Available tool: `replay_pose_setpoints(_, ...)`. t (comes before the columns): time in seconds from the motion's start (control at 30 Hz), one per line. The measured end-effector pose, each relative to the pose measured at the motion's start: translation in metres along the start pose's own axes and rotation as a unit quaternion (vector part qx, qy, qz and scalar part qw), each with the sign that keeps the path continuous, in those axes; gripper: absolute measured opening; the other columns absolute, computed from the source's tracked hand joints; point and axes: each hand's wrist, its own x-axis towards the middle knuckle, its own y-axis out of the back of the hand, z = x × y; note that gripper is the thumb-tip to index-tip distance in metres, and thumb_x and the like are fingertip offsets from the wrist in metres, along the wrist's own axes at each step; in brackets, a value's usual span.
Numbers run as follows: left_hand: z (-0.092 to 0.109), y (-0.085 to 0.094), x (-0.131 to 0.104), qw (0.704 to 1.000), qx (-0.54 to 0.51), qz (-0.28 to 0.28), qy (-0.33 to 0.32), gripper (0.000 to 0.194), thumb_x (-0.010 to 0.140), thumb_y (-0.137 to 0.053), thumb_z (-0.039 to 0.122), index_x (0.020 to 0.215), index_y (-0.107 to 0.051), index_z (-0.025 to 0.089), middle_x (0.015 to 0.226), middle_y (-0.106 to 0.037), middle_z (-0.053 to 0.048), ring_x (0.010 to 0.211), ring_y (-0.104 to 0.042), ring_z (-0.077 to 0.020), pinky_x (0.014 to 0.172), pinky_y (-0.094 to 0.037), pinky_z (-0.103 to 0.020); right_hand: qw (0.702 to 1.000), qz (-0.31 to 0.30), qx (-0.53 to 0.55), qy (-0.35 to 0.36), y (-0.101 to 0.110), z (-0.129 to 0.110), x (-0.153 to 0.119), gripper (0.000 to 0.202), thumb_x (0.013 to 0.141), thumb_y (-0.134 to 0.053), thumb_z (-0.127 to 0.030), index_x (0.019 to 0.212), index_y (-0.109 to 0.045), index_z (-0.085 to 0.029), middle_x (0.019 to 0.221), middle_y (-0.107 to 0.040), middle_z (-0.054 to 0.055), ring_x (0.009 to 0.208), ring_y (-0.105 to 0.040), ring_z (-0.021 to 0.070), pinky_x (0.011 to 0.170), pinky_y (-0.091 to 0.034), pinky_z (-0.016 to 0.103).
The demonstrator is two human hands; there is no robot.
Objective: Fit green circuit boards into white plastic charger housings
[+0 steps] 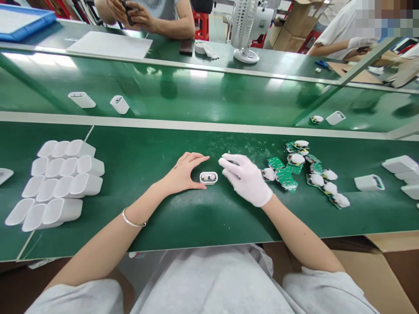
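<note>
A white oval plastic housing (208,183) stands on the green bench between my hands, its open top showing electronic parts inside. My bare left hand (183,172) is beside it, thumb and fingers spread in a wide curve around its left side; whether the thumb touches it is hard to tell. My right hand (244,176), in a white glove, hovers just right of the housing with fingers stretched out and nothing visible in them. Close to the right hand's outer side lie green circuit boards (286,179) with white rounded parts attached.
Several rows of open white housings (70,185) stand at the left. Another housing (369,182) lies at the right, near a stack of white housings (404,170). A white rail (196,124) and green panel run behind. Across it are a fan (244,30) and two people.
</note>
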Motion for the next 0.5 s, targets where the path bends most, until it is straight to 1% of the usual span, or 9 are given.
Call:
replay_pose_setpoints(0.07, -0.001, -0.002, 0.001, 1.0, 0.007, 0.008, 0.0, 0.085, 0.064, -0.075, 0.049, 0.138, -0.038, 0.029, 0.136, -0.043, -0.008, 0.124, -0.036, -0.0304, 0.108, -0.026, -0.05, 0.996, -0.034, 0.064, 0.045, -0.008, -0.015, 0.0, 0.033, 0.085, -0.055, -0.023, 0.117, -0.061, -0.029, 0.129, -0.056, 0.007, 0.114, -0.055, 0.0215, 0.094, -0.048, 0.037)
replay_pose_setpoints(0.13, -0.001, -0.003, 0.002, 1.0, 0.011, 0.012, 0.0, 0.089, 0.064, -0.074, 0.051, 0.14, -0.033, 0.031, 0.14, -0.039, -0.007, 0.126, -0.033, -0.0308, 0.109, -0.022, -0.051, 0.986, -0.081, 0.137, 0.04, -0.016, -0.024, 0.0, 0.027, 0.086, -0.055, -0.023, 0.11, -0.065, -0.03, 0.121, -0.061, 0.004, 0.102, -0.06, 0.0179, 0.086, -0.051, 0.031)
replay_pose_setpoints(0.2, -0.002, -0.003, 0.002, 1.0, 0.016, 0.012, 0.001, 0.093, 0.063, -0.075, 0.053, 0.142, -0.03, 0.032, 0.141, -0.037, -0.007, 0.128, -0.032, -0.0311, 0.11, -0.019, -0.052, 0.967, -0.067, 0.242, -0.04, -0.021, -0.025, 0.0, 0.022, 0.085, -0.055, -0.024, 0.101, -0.069, -0.028, 0.108, -0.067, 0.002, 0.093, -0.062, 0.0155, 0.083, -0.051, 0.028)
replay_pose_setpoints(0.23, -0.004, -0.002, 0.002, 1.0, 0.016, 0.008, 0.0, 0.094, 0.062, -0.075, 0.053, 0.141, -0.03, 0.032, 0.142, -0.037, -0.007, 0.129, -0.031, -0.0312, 0.11, -0.019, -0.052, 0.942, -0.04, 0.316, -0.102, -0.021, -0.023, 0.0, 0.02, 0.084, -0.056, -0.027, 0.099, -0.07, -0.027, 0.104, -0.068, 0.002, 0.091, -0.063, 0.0156, 0.083, -0.051, 0.029)
replay_pose_setpoints(0.27, -0.005, 0.0, 0.002, 1.0, 0.016, 0.002, 0.0, 0.092, 0.062, -0.075, 0.054, 0.141, -0.032, 0.032, 0.141, -0.037, -0.007, 0.129, -0.031, -0.0311, 0.11, -0.021, -0.051, 0.902, -0.015, 0.399, -0.165, -0.021, -0.02, 0.0, 0.021, 0.082, -0.059, -0.032, 0.098, -0.07, -0.025, 0.101, -0.069, 0.003, 0.09, -0.063, 0.0164, 0.082, -0.052, 0.03)
replay_pose_setpoints(0.33, -0.009, 0.004, 0.002, 1.0, 0.022, -0.009, 0.0, 0.083, 0.065, -0.072, 0.056, 0.137, -0.039, 0.031, 0.14, -0.039, -0.007, 0.128, -0.033, -0.0303, 0.108, -0.025, -0.05, 0.786, 0.01, 0.556, -0.27, -0.016, -0.012, 0.002, 0.025, 0.078, -0.064, -0.038, 0.097, -0.07, -0.022, 0.096, -0.07, 0.004, 0.086, -0.065, 0.0172, 0.077, -0.055, 0.032)
replay_pose_setpoints(0.4, -0.012, 0.008, 0.002, 0.999, 0.044, -0.013, 0.0, 0.072, 0.069, -0.067, 0.058, 0.131, -0.047, 0.029, 0.138, -0.043, -0.007, 0.125, -0.036, -0.0296, 0.107, -0.026, -0.05, 0.672, -0.002, 0.667, -0.322, -0.008, -0.004, 0.004, 0.025, 0.075, -0.068, -0.038, 0.093, -0.069, -0.021, 0.092, -0.071, 0.003, 0.081, -0.065, 0.0154, 0.071, -0.056, 0.029)
replay_pose_setpoints(0.47, -0.015, 0.011, 0.002, 0.997, 0.074, -0.008, -0.001, 0.064, 0.072, -0.064, 0.059, 0.126, -0.053, 0.027, 0.136, -0.046, -0.007, 0.122, -0.039, -0.0292, 0.107, -0.025, -0.051, 0.608, -0.017, 0.717, -0.341, -0.001, 0.002, 0.006, 0.022, 0.073, -0.069, -0.036, 0.09, -0.069, -0.02, 0.089, -0.07, 0.002, 0.078, -0.065, 0.013, 0.068, -0.056, 0.025)
replay_pose_setpoints(0.5, -0.016, 0.012, 0.002, 0.996, 0.087, -0.007, 0.001, 0.062, 0.073, -0.062, 0.059, 0.125, -0.054, 0.026, 0.135, -0.046, -0.007, 0.121, -0.039, -0.029, 0.106, -0.026, -0.051, 0.601, -0.019, 0.722, -0.342, 0.002, 0.003, 0.007, 0.022, 0.074, -0.069, -0.035, 0.089, -0.069, -0.02, 0.088, -0.07, 0.002, 0.078, -0.065, 0.0127, 0.068, -0.056, 0.025)
